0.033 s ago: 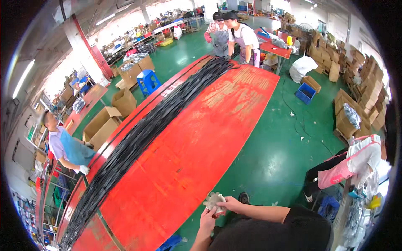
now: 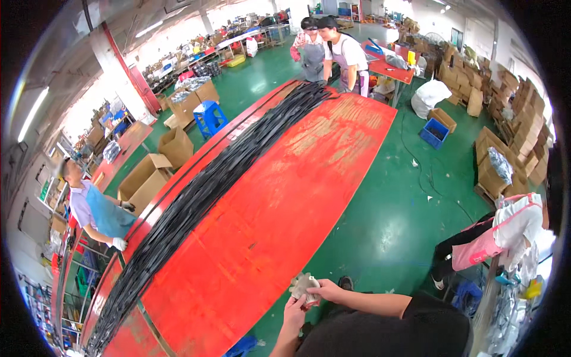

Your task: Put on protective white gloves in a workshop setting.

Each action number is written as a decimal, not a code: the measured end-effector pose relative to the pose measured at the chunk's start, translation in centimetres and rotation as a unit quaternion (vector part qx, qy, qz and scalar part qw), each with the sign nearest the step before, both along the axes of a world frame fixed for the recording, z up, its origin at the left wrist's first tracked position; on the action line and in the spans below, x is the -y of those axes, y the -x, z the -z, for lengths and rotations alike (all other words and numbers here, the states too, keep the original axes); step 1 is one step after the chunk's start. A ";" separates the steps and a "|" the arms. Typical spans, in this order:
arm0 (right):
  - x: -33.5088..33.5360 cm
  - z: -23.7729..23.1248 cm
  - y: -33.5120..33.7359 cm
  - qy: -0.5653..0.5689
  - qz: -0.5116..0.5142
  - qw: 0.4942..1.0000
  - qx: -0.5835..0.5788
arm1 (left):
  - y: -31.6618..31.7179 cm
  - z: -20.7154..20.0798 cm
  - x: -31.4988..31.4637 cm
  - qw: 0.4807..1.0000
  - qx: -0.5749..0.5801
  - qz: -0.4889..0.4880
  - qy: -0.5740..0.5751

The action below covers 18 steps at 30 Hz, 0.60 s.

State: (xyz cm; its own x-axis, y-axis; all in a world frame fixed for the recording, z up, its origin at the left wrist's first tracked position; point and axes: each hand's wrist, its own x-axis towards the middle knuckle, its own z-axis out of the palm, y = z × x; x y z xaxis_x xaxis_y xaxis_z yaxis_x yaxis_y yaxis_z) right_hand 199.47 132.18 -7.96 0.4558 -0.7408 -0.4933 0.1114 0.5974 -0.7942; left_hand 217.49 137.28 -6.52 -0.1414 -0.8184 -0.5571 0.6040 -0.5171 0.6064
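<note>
At the table's near right edge, both my hands hold what looks like a pale grey work glove [image 2: 302,284], crumpled, with stubby finger-like lobes pointing up and left. My right hand [image 2: 325,290] pinches it from the right side. My left hand [image 2: 294,310] grips it from below, its fingertips partly hidden. Left of my hands lies the long red table [image 2: 256,268]. A thick bundle of long black strips [image 2: 208,178] runs lengthwise along it, apart from my hands.
A person in a blue apron [image 2: 107,208] stands at the table's left side, wearing white gloves. Two people [image 2: 348,56] lean at the far end. Someone in a pink apron [image 2: 476,247] bends at the right. A blue crate [image 2: 434,133] and cardboard boxes [image 2: 491,160] stand on the green floor.
</note>
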 end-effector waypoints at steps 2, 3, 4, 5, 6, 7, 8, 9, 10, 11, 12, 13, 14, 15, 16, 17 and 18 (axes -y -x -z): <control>3.2 -0.2 2.5 0.038 0.003 0.999 0.002 | 2.8 -0.2 3.2 0.999 0.025 0.001 0.027; 4.7 -0.4 3.8 0.057 0.022 0.998 0.003 | 4.3 -0.6 4.9 0.998 0.040 0.003 0.040; 5.6 -0.3 5.6 0.071 0.044 0.996 0.001 | 6.0 -0.9 6.6 0.996 0.058 0.025 0.064; 7.2 -0.1 7.7 0.047 0.045 0.997 0.039 | 7.6 -1.1 8.7 0.992 0.076 0.047 0.089; 8.5 -0.3 9.6 0.052 0.062 0.996 0.042 | 9.5 -1.6 10.4 0.987 0.094 0.067 0.110; 9.9 -1.8 11.6 0.056 0.075 0.994 0.054 | 11.9 -3.3 12.2 0.981 0.105 0.049 0.153; 11.5 -2.8 13.7 0.113 0.077 0.990 -0.029 | 14.6 -5.2 14.1 0.975 0.116 0.033 0.189; 12.8 -2.9 15.9 0.182 0.113 0.975 -0.054 | 16.2 -5.5 16.1 0.958 0.161 0.080 0.223; 14.2 -6.1 17.6 0.189 0.098 0.971 -0.109 | 17.4 -4.8 17.7 0.939 0.215 0.098 0.249; 15.1 -5.6 19.8 0.120 0.113 0.986 -0.038 | 19.3 -4.5 19.0 0.954 0.155 0.104 0.234; 15.9 -6.6 21.5 0.140 0.130 0.982 -0.013 | 21.0 -6.7 20.3 0.950 0.144 0.111 0.253; 16.6 -8.2 22.5 0.125 0.154 0.980 0.028 | 22.2 -6.9 21.3 0.944 0.144 0.114 0.274; 17.3 -7.6 24.0 0.167 0.168 0.972 0.003 | 23.5 -7.6 21.9 0.946 0.131 0.122 0.271; 17.9 -7.9 25.3 0.159 0.185 0.970 0.017 | 24.9 -8.5 22.9 0.947 0.115 0.131 0.272; 18.4 -8.2 26.5 0.151 0.202 0.967 0.030 | 26.1 -9.3 23.8 0.947 0.098 0.141 0.273; 18.8 -7.5 27.6 0.147 0.211 0.966 0.014 | 27.0 -9.8 24.5 0.947 0.083 0.152 0.272; 19.3 -7.0 28.2 0.147 0.215 0.965 -0.001 | 27.7 -9.7 25.2 0.945 0.078 0.162 0.273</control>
State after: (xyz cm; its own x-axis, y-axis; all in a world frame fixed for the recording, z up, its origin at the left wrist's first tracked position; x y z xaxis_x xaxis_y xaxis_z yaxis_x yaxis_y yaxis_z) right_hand 171.24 112.89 -1.00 0.0734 -0.9697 -0.2329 0.2965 0.2442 -0.9233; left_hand 189.82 112.04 3.21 -0.3842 -0.9180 -0.0980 0.3490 -0.2427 0.9052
